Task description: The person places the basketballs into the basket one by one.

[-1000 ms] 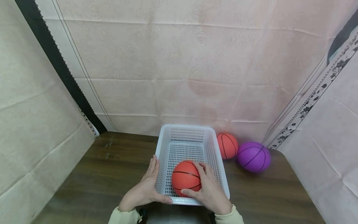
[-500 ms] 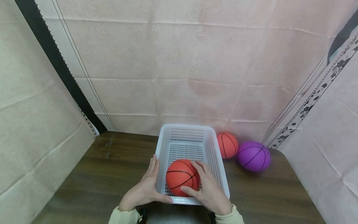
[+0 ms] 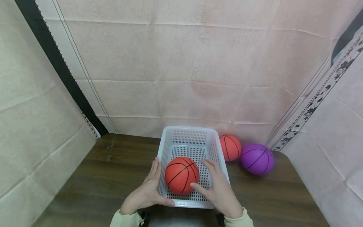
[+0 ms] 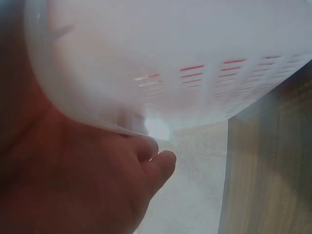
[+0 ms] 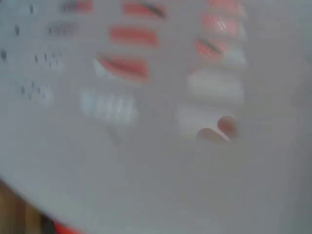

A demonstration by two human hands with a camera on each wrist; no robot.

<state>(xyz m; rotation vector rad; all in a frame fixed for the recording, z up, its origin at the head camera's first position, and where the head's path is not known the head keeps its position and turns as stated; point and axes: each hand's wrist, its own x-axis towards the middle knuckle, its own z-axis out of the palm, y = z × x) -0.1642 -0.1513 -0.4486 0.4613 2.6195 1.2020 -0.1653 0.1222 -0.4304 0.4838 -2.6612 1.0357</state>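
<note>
Holding the basket (image 3: 195,204) at 8 o'clock with your left grip (image 3: 146,193), you have your right grip (image 3: 221,190) spread; the orange ball (image 3: 182,175), inside toward 7 o'clock, could roll if bumped.

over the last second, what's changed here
The ball in the basket moved left and away from the person. The right hand shifted right, fingers off it; thumb contact is unclear. The left hand, basket, outer orange ball and purple ball stayed put.
</note>
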